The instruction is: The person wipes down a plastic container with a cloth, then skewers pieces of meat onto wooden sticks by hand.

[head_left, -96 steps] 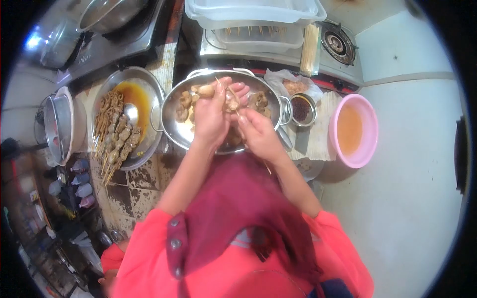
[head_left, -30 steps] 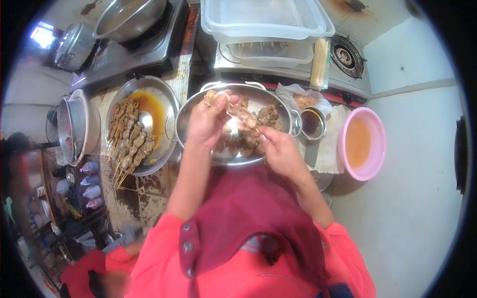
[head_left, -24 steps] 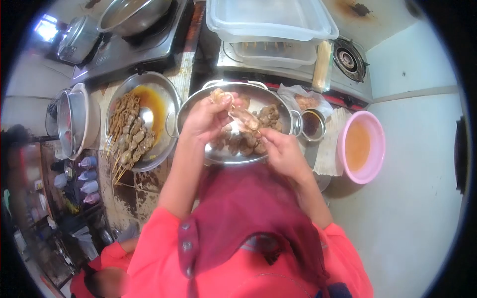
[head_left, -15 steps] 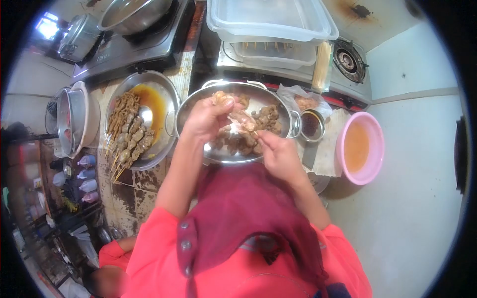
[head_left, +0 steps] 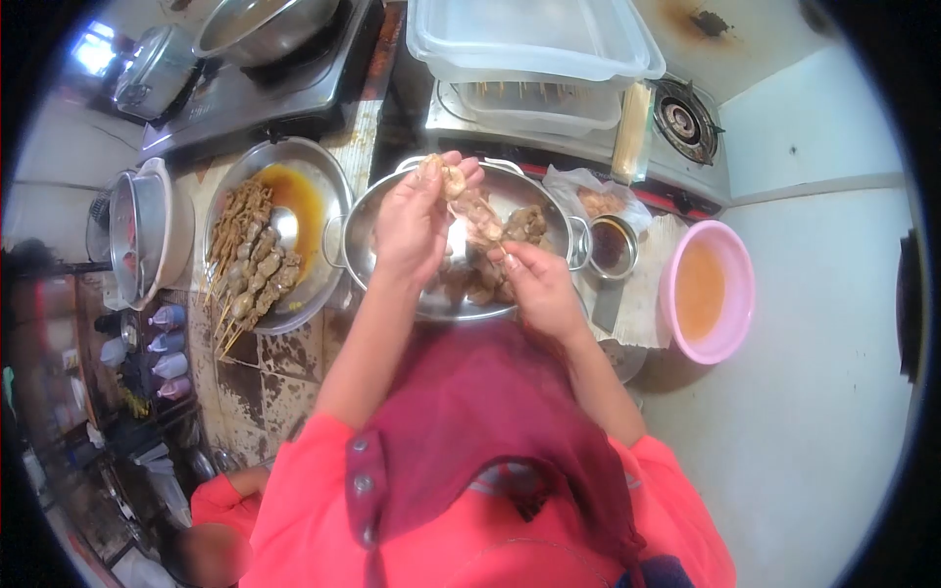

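- Two bare hands above a steel pan [head_left: 365, 240]; clock places read from the pan's middle, twelve pointing away from the body.
- With the left hand [head_left: 412, 225], on the ten o'clock side, holds one end of the skewered meat [head_left: 476, 211] between thumb and fingers, upper fingertips loosely spread.
- With the right hand [head_left: 541, 284], at four, pinches the near end narrowly, thumb against forefinger.
- Has the skewered meat right over the pan, hiding, along with both hands, part of the loose meat [head_left: 525, 224] inside.
- At nine, just beside the pan's handle, a steel platter [head_left: 336, 201] with loaded skewers [head_left: 257, 257], brown sauce and a spoon [head_left: 285, 225]; stick ends over the near rim.
- Farther out at nine, a pale basin [head_left: 178, 220] with a metal bowl nested inside.
- At ten, a stove [head_left: 211, 116] bearing a steel pot [head_left: 279, 41].
- Between twelve and one, stacked clear tubs [head_left: 529, 49], blocking much of a second stove.
- At two, a bundle of bare sticks [head_left: 633, 132], then a burner [head_left: 685, 120].
- Between two and three, a plastic bag [head_left: 632, 201] with pinkish contents.
- At three, a small tin [head_left: 628, 265] of dark red stuff, crowding the pan's other handle.
- Just past three, a pink basin [head_left: 741, 294] of orange liquid.
- Between seven and eight, well apart, another person's red sleeve [head_left: 223, 502].
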`<act>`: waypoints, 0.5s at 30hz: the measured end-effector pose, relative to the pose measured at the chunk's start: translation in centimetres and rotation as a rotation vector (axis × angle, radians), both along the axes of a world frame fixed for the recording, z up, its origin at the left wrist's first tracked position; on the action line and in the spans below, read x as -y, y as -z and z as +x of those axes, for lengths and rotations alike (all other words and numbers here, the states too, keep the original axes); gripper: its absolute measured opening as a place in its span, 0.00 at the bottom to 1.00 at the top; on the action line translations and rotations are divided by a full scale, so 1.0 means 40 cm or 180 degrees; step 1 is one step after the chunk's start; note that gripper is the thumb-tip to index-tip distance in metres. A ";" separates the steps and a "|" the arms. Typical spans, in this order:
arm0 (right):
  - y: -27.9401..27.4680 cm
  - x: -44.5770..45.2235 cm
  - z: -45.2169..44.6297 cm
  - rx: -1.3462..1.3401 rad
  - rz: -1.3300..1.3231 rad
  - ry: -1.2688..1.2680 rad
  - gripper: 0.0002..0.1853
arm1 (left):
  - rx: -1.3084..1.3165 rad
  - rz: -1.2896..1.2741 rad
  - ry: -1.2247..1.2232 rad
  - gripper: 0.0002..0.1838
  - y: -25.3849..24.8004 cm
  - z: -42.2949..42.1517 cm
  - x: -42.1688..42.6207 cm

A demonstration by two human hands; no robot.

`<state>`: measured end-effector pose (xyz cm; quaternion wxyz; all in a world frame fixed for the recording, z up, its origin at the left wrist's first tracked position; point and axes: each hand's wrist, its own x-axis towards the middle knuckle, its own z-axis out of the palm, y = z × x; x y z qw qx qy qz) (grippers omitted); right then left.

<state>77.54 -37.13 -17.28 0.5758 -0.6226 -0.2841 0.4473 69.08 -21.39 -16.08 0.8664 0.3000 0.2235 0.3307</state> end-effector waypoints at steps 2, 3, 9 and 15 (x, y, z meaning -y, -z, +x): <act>-0.002 -0.004 -0.002 0.0505 0.0111 0.0085 0.11 | -0.0221 0.0177 -0.0089 0.16 -0.007 0.005 0.008; 0.008 -0.003 -0.001 0.0788 0.0160 0.0122 0.11 | -0.0328 0.0309 -0.0078 0.15 -0.009 0.005 0.009; -0.034 0.009 -0.011 0.1474 -0.0480 0.0062 0.10 | -0.0682 0.0216 0.0345 0.12 0.010 -0.007 -0.009; -0.051 0.007 -0.021 0.1535 -0.0256 0.0065 0.10 | -0.0648 -0.0170 0.0530 0.13 0.010 -0.013 -0.015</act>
